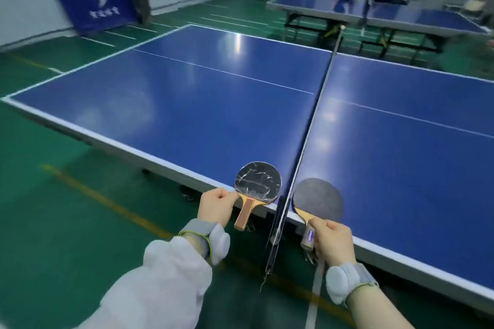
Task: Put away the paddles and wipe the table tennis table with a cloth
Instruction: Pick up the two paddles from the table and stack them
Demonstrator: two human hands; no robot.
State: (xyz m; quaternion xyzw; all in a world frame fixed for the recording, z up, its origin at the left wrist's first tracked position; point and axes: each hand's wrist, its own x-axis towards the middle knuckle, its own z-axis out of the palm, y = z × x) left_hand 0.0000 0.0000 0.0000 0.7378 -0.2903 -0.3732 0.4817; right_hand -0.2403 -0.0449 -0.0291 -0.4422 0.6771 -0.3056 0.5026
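Left grip [217,203] pinches the film-covered paddle [258,181] at its rim, right grip [332,239] wraps the grey paddle [319,200] handle; both light, stiff—handles hold best.

— Where is the head camera sitting?
— Worn on the head, looking forward and down, close above the table [187,104] near edge.
— Facing?
— Along the net [318,104], across the hall.

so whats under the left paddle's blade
The blade of the left paddle lies over the near edge of the blue table, beside the net. Its handle overhangs the green floor. The table under the blade is hidden.
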